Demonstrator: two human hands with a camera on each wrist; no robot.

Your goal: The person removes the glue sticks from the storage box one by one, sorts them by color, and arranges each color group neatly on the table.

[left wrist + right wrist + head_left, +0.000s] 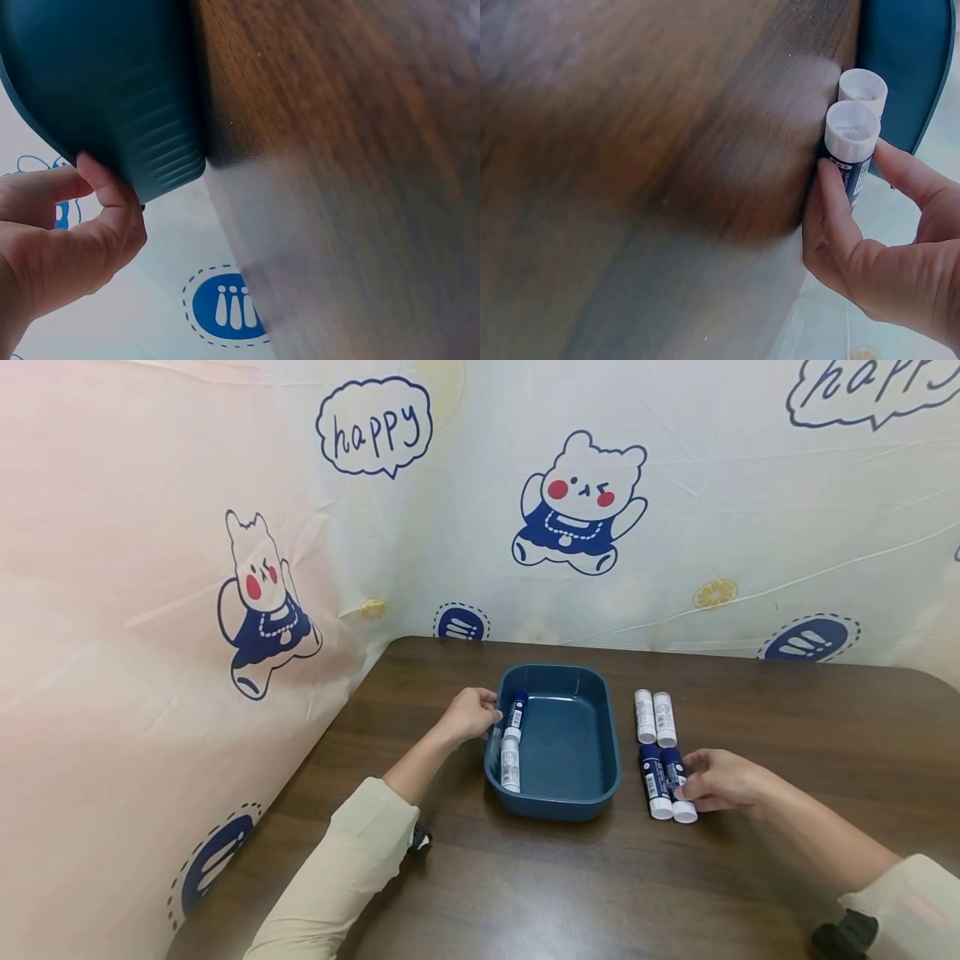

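My left hand [469,714] holds the left rim of a dark blue plastic bin [611,752], with its fingertips against the bin's outer wall [142,112] in the left wrist view. Inside, along the left wall, a navy glue stick [516,714] and a white glue stick [510,766] lie end to end. To the right of the bin, my right hand [723,781] pinches a navy glue stick with a white cap [853,135] between thumb and fingers. Another navy glue stick [655,781] lies right beside the pinched one.
Two white glue sticks [644,717] lie side by side just beyond the navy pair. Everything rests on a dark brown wooden table [540,885]. A pale cloth [480,485] printed with cartoon animals hangs behind and to the left of the table.
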